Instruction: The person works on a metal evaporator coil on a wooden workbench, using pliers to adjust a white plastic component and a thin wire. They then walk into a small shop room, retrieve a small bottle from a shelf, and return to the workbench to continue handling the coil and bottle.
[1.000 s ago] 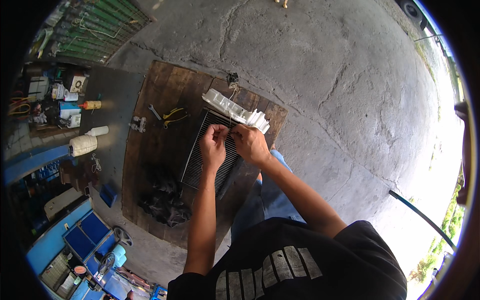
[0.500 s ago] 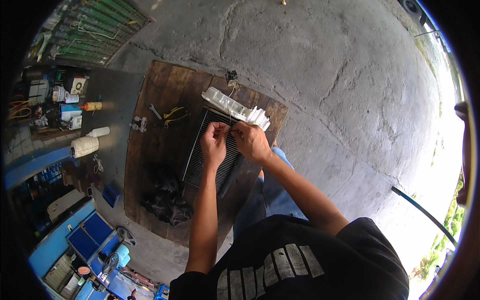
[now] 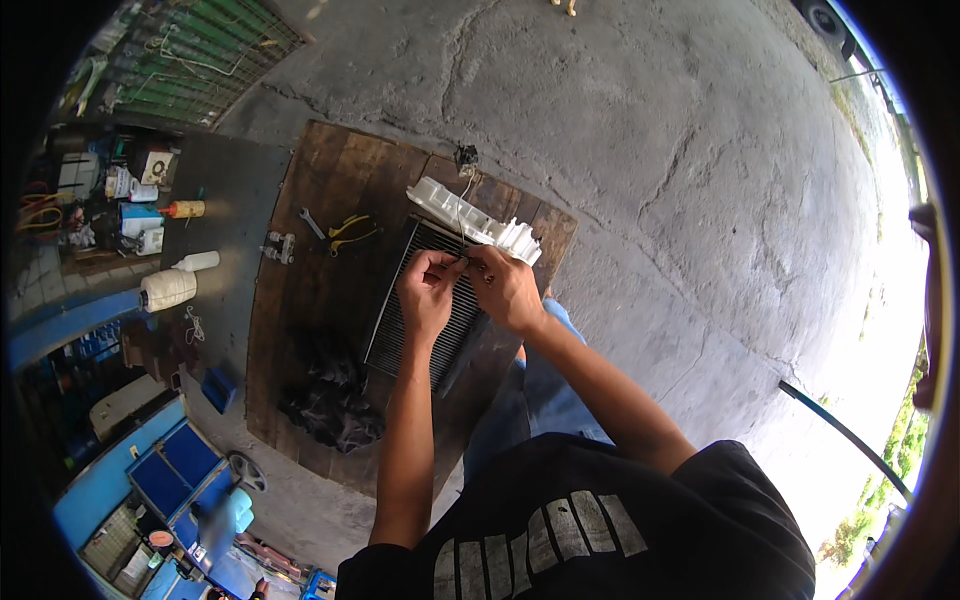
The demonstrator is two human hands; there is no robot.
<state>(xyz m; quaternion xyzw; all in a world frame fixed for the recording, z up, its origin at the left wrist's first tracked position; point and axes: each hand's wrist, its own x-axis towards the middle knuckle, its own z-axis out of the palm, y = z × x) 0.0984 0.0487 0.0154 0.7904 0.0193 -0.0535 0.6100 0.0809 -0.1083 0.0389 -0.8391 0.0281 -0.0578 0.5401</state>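
Note:
Over the finned radiator core (image 3: 390, 340), my left hand (image 3: 425, 295) and my right hand (image 3: 508, 295) meet with fingers pinched on the lower end of a thin pale cord (image 3: 460, 220). What exactly lies between the fingertips is small and partly hidden. The cord crosses a white plastic radiator tank (image 3: 440, 203) from a small black piece (image 3: 466, 155) beyond it. All rest on a worn wooden board (image 3: 290, 320), where a wrench (image 3: 311, 224), yellow-handled pliers (image 3: 348, 232), a small metal fitting (image 3: 278, 247) and crumpled black cloth (image 3: 335, 420) lie to the left.
Left of the board are a cluttered shelf (image 3: 140, 215), a cream thread spool (image 3: 168, 290) and blue equipment (image 3: 180, 460) with a steering wheel. Cracked concrete floor (image 3: 690, 230) surrounds the board. A dark curved bar (image 3: 840, 435) is at right, a vehicle wheel (image 3: 822, 20) at top right.
Both hands stay over the core. The fingers of my left hand shifted slightly and are now closer to those of my right hand at the cord.

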